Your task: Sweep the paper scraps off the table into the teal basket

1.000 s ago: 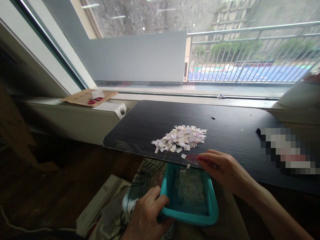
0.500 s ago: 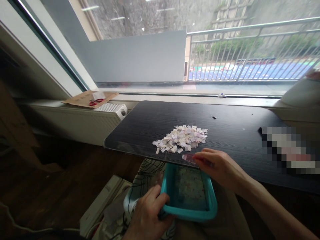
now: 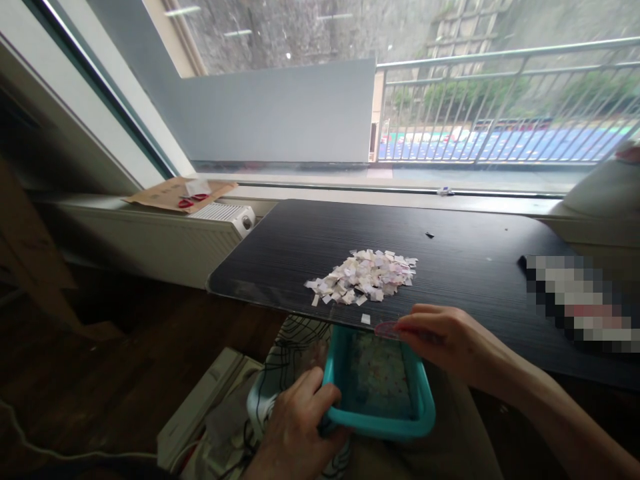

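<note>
My left hand [image 3: 305, 417] is closed round the near left rim of a teal plastic basin [image 3: 425, 400], held just below the table's front edge. Small pale bits lie across the basin's bottom. Between the pinched fingers of my right hand [image 3: 435, 333] is a small pink see-through flat piece [image 3: 386, 329], its exact kind unclear. It hovers over the basin's far rim at the table edge. A single white paper scrap [image 3: 366, 319] lies beside its tip. Behind that, a heap of small paper scraps [image 3: 367, 275] covers part of the black table [image 3: 265, 253].
Red-handled scissors [image 3: 193, 199] rest on a brown paper envelope [image 3: 165, 193] by the radiator [image 3: 220, 227]. A blurred-out dark object [image 3: 575, 300] lies at the table's right. A patterned cloth [image 3: 287, 340] with dark lines is beneath the basin. The window and sill stand behind.
My right hand has drawn slightly back toward me and right with the pink piece, off the table edge. The white scrap now lies apart from it. My left hand keeps its hold.
</note>
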The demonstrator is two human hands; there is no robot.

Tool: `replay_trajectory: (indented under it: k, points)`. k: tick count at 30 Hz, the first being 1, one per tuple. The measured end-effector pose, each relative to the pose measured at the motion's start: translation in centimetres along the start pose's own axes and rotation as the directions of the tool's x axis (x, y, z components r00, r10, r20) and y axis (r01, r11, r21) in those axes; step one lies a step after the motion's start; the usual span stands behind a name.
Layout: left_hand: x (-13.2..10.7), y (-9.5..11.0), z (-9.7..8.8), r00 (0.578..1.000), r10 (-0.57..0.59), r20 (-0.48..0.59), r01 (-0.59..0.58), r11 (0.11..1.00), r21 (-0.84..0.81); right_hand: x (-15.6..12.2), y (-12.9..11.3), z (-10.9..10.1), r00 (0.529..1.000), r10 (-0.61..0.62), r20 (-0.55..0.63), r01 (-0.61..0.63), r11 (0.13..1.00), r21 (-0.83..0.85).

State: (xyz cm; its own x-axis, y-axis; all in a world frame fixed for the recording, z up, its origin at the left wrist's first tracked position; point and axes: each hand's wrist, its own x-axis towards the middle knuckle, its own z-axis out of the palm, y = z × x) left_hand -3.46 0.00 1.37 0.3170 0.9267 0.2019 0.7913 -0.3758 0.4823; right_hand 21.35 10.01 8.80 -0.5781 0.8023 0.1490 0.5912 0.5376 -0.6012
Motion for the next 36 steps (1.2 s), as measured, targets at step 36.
replay_trajectory:
  k: [36]
  points:
    - [1.7, 3.1, 3.4, 0.938, 0.284, 0.198, -0.31, 0.944, 0.115, 0.9, -0.1, 0.5, 0.99, 0.069, -0.12, -0.076, 0.995, -0.059]
